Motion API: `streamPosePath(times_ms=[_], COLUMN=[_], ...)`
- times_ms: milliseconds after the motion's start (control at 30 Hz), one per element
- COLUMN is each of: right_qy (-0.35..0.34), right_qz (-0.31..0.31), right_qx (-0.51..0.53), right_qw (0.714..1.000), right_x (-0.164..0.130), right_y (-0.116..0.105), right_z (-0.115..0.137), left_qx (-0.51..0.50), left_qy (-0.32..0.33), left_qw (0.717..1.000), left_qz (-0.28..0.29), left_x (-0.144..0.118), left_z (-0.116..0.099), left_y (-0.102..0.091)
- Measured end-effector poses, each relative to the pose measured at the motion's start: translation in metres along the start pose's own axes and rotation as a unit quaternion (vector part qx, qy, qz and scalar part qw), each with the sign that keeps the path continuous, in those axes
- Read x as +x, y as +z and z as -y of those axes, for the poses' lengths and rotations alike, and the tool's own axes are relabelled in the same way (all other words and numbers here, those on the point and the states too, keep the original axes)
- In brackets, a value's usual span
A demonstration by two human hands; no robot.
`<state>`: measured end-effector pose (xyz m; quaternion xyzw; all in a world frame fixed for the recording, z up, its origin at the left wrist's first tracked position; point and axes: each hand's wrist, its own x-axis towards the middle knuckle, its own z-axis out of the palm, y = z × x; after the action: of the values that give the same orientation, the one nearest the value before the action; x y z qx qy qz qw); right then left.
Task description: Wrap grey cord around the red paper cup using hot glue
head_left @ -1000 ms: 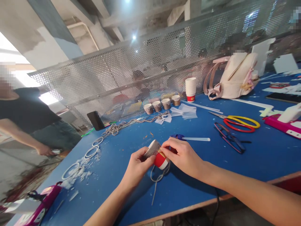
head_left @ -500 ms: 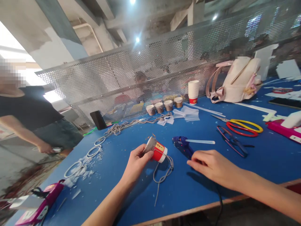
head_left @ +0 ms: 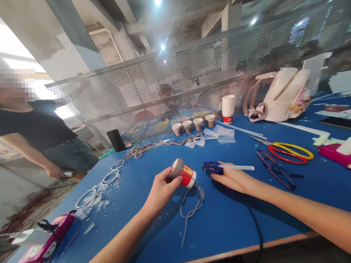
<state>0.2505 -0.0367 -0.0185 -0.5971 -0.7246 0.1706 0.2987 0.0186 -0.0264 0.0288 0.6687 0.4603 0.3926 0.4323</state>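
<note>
My left hand grips a red and white paper cup, tilted on its side. Grey cord is wound round one part of the cup, and its loose end loops down onto the blue table. To the right, my right hand is closed round the handle of a blue hot glue gun. A clear glue stick juts from the back of the gun, whose nozzle points left toward the cup. My right fingers partly hide the handle.
Behind stand several cord-wrapped cups, a paper cup stack and a backpack. Scissors and glasses lie right. White rings, a phone and a power strip are left, where a person stands.
My right hand has moved forward and left along the glue gun, taking a fuller grip on its handle. The left hand still holds the cup in nearly the same place.
</note>
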Motion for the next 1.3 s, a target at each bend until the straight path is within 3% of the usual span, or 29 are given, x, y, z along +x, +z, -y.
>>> streamPosePath(times_ms=[133,233,367,533,867,1300], right_qy=[0.083,0.086,0.052,-0.026,0.010,0.010], right_qz=[0.020,0.039,0.034,-0.005,0.067,0.053], right_qx=[0.140,0.255,0.218,0.179,0.161,0.122], right_qw=[0.986,0.962,0.974,0.984,0.985,0.991], right_x=[0.007,0.008,0.005,0.003,-0.001,-0.009], right_y=[-0.012,-0.025,-0.030,-0.014,0.003,0.007], right_z=[0.005,0.019,0.041,0.046,0.035,0.045], left_qx=[0.013,0.017,0.015,0.012,0.039,0.050], left_qy=[-0.004,-0.008,-0.012,-0.024,-0.054,-0.028], left_qw=[1.000,1.000,1.000,1.000,0.998,0.998], left_qz=[0.005,0.004,0.001,-0.011,-0.008,0.014], left_x=[0.008,0.015,0.022,0.024,0.025,0.019], left_z=[0.000,0.002,0.008,0.020,0.036,0.036], left_y=[-0.001,-0.002,-0.003,-0.004,-0.009,-0.009])
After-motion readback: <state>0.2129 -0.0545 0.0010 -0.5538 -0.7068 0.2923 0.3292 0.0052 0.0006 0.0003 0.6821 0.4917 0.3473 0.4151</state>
